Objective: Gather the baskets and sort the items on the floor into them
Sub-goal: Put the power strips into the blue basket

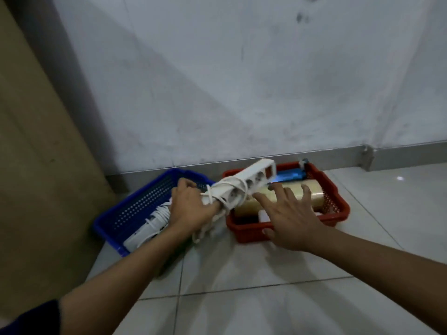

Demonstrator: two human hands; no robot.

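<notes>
My left hand (pixel 191 209) gripped the power strip (pixel 244 184), long axis toward two o'clock over the red basket (pixel 338 209), blue basket (pixel 135 209) at nine; right hand (pixel 287 221) spread open.

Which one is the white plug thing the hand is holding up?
Look at the two baskets by the wall: the blue basket on the left, the red basket on the right. Between them the left hand grips a long white power strip, raised and tilted, its cord wound round it. Another white strip lies flat in the blue basket.
</notes>
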